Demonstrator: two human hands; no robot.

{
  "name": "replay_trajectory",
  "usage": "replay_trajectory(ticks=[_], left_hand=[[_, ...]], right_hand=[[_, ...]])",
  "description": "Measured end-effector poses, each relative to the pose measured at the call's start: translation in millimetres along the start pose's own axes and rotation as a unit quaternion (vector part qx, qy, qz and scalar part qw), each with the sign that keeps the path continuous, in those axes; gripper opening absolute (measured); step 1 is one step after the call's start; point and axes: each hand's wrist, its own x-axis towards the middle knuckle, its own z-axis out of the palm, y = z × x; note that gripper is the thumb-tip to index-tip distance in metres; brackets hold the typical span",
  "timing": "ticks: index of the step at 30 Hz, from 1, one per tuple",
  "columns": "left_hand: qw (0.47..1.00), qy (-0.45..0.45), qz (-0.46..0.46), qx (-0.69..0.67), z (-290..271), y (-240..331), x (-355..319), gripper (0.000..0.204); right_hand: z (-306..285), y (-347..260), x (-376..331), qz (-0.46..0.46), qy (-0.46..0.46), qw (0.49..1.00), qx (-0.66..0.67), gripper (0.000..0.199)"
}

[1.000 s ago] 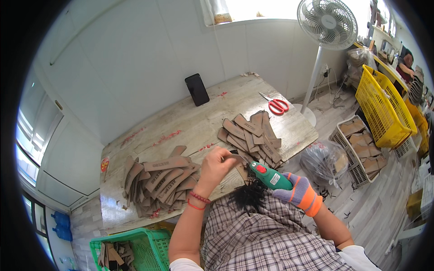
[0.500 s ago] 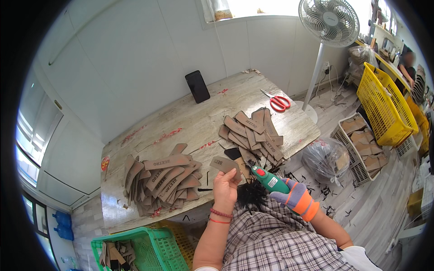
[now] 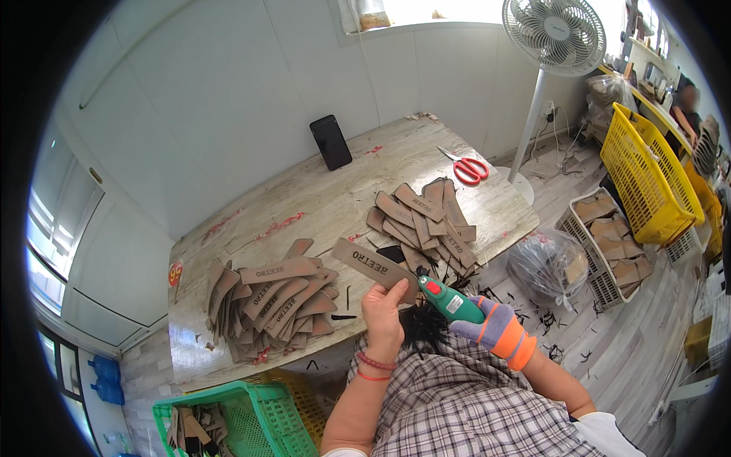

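My left hand (image 3: 383,314) pinches a flat brown strip (image 3: 368,263) with dark lettering by its lower right end, over the table's front edge. In my right hand (image 3: 495,329), in a purple and orange glove, is a green handheld power tool (image 3: 451,302) with a red button. Its dark tip meets or nearly meets the strip's right end; contact is hard to tell. A heap of similar brown strips (image 3: 283,298) lies left on the table, and another pile (image 3: 419,221) lies beyond the tool. Black scraps (image 3: 423,329) gather on my checked apron (image 3: 449,396) below.
On the wooden table (image 3: 304,209) are red-handled scissors (image 3: 470,170) and a black phone (image 3: 330,142). A green basket (image 3: 263,419) stands front left. To the right are a plastic bag (image 3: 547,266), a white crate (image 3: 601,251), a yellow basket (image 3: 655,183) and a fan (image 3: 554,34). Another person (image 3: 685,110) sits far right.
The held strip has shifted and turned, so its length and lettering now show, with its right end by the tool. The tool has moved slightly left and down.
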Motion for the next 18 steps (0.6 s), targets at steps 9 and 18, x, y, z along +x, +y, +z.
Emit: replay_trajectory(ticks=[9,18], left_hand=[[0.982,0.161,0.046,-0.082,-34.7,76.1,42.2,0.016],[0.69,0.022,0.258,0.676,-16.8,-47.4,73.4,0.032]], right_hand=[[-4.4,16.0,0.2,0.018,0.025,0.994,0.107,0.052],[-5.7,24.5,-4.3,0.053,0.022,0.982,0.179,0.058]])
